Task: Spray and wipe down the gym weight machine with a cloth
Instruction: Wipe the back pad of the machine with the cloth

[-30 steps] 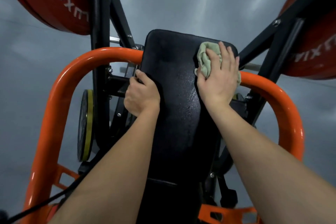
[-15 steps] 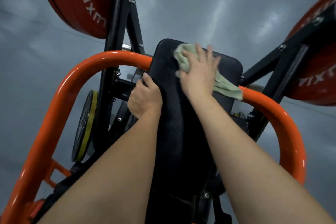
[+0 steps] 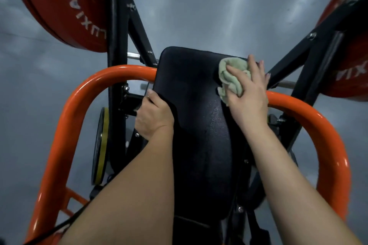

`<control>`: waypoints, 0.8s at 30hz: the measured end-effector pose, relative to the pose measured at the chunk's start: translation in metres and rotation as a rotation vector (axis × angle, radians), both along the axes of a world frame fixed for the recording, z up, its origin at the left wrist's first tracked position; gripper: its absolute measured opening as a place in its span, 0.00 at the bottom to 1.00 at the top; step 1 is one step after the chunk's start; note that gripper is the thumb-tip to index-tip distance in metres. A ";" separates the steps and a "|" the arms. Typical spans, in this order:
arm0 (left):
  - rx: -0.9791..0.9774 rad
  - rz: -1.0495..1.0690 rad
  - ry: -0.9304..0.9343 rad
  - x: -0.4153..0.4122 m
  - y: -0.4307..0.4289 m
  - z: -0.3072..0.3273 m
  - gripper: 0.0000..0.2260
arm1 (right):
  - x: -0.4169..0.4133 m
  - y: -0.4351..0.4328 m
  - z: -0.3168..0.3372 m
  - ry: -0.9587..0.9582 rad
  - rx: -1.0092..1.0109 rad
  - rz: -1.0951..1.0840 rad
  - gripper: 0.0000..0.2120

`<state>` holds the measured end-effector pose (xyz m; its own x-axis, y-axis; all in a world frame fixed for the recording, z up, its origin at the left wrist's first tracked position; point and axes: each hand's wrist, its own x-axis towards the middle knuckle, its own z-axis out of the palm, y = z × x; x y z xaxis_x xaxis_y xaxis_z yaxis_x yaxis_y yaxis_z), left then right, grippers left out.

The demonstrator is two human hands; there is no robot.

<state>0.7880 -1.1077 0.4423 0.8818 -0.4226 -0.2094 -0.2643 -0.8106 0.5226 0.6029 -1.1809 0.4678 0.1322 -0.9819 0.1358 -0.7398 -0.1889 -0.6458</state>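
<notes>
Pressing green cloth on black pad, right hand flat, grip apart; left hand grip clamped on pad edge.

Only readable stuff is on the plates loaded on the weight machine. The left red plate has big white block letters across its face, seen at a slant: UXIA, with what looks like an L half tucked behind the black upright. Past the A there's a white square outline mark, and then it gets cut off. The right red plate has the same white lettering, but only XIA shows before the picture's edge. The white marks higher up on that side are too blurry to read.
</notes>
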 end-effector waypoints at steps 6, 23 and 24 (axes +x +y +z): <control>-0.010 -0.004 0.014 0.001 0.001 0.000 0.28 | 0.066 -0.005 -0.005 0.070 -0.095 0.006 0.19; -0.033 -0.026 0.031 0.005 0.005 -0.003 0.28 | 0.007 0.099 -0.027 -0.069 -0.056 -0.185 0.13; -0.029 -0.023 0.033 0.005 0.006 -0.002 0.28 | 0.004 0.117 -0.031 -0.106 -0.027 -0.230 0.13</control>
<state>0.7928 -1.1022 0.4400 0.8646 -0.4491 -0.2253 -0.2653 -0.7889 0.5543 0.6072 -1.0638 0.4368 -0.1105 -0.9803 0.1637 -0.6940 -0.0418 -0.7187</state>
